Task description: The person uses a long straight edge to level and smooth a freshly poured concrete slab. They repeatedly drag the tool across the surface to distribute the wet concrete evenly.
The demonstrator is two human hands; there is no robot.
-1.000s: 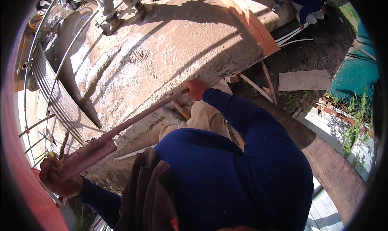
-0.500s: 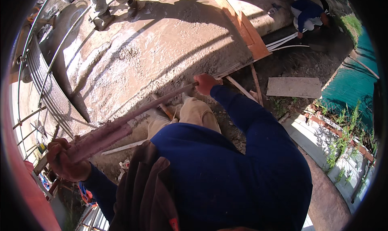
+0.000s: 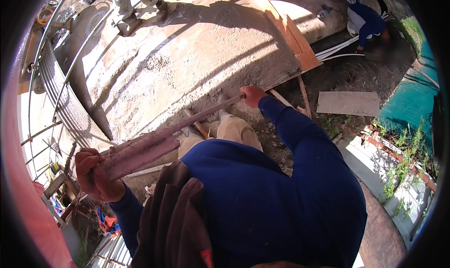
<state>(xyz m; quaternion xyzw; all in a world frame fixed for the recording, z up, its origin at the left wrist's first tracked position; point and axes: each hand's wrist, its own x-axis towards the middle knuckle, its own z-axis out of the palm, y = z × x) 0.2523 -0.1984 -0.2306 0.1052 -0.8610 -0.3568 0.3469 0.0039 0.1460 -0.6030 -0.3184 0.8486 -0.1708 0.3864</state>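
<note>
Across the front of my body lies a long, narrow, cement-coated screed bar (image 3: 201, 113), with a wider flat part (image 3: 140, 158) toward its left end. My left hand (image 3: 97, 176) is closed around that wider end. Farther off to the right, my right hand (image 3: 253, 97) grips the thin far end. The bar slants up from left to right over the near edge of a wet concrete slab (image 3: 187, 66). Part of its left end is hidden by my fingers.
Orange-brown wooden boards (image 3: 300, 45) border the slab's right side. Corrugated sheet (image 3: 70, 99) and bent rods stand at left. One person's boots (image 3: 129, 26) are on the far slab; another person (image 3: 365, 22) crouches at far right by white pipes (image 3: 340, 48). A flat slab (image 3: 348, 103) lies right.
Both hands and the bar have shifted to the right, and the left end has risen slightly. The whole view has also moved a little. Both hands keep their hold.
</note>
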